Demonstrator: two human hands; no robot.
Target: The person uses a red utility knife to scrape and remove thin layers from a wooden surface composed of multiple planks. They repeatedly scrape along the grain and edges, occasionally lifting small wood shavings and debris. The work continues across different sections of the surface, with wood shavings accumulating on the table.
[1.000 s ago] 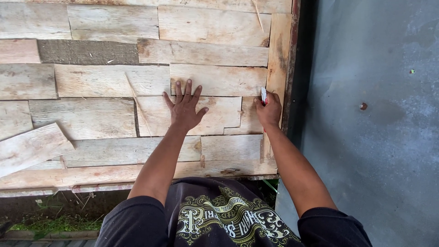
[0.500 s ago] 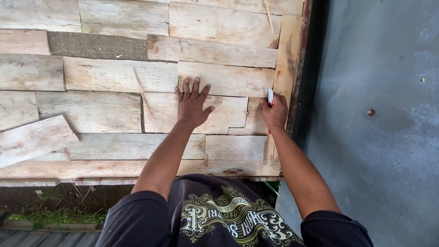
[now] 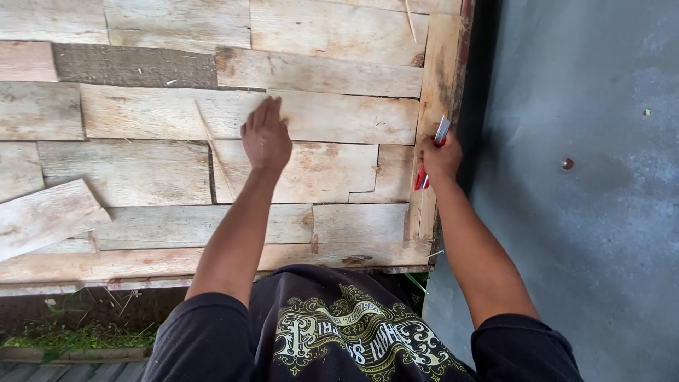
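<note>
A panel of pale, weathered wooden planks (image 3: 141, 170) lies in front of me. My left hand (image 3: 266, 138) rests flat on the planks near the middle with its fingers held together and nothing in it, just above a notched plank (image 3: 318, 170). My right hand (image 3: 444, 157) is at the panel's right edge, over the upright edge strip (image 3: 433, 78). It grips a red-handled cutter knife (image 3: 442, 130) whose silver blade points up and away from me.
A loose plank (image 3: 42, 219) lies tilted at the left. A dark gap (image 3: 134, 65) shows between planks at the upper left, and a thin splinter (image 3: 212, 148) lies across the boards. Grey concrete floor (image 3: 580, 198) is on the right, grass (image 3: 78, 339) at the bottom left.
My left hand has slid up and to the left and its spread fingers have come together. My right hand has moved right to the edge strip, with more of the knife blade showing.
</note>
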